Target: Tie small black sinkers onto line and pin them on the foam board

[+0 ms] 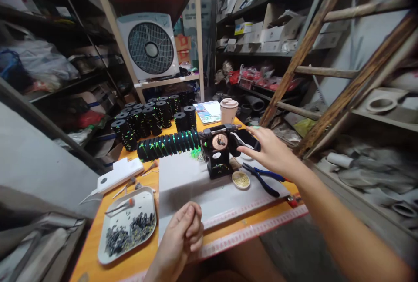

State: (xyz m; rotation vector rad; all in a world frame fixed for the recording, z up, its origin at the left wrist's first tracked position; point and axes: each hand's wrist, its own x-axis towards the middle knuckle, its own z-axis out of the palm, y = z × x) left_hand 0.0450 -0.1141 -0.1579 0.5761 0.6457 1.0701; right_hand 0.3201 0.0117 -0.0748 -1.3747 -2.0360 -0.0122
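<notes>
My left hand (183,234) is closed above the front edge of the white board (183,199); what its curled fingers hold, if anything, is hidden. My right hand (271,149) has its fingers apart beside the right side of a black hand-cranked winder (217,160), with nothing visible in it. From the winder a black ribbed roll (168,145) with green and yellow bits extends to the left. A small round dish of gold-coloured pieces (241,180) sits at the winder's foot, and blue-handled pliers (264,179) lie right of it.
A tray (102,247) of small dark parts stands at the left front, with a white power strip (120,175) behind it. Several black spools (152,119) fill the table's back left. A lidded cup (229,112) stands behind the winder. A wooden ladder (294,66) leans at the right.
</notes>
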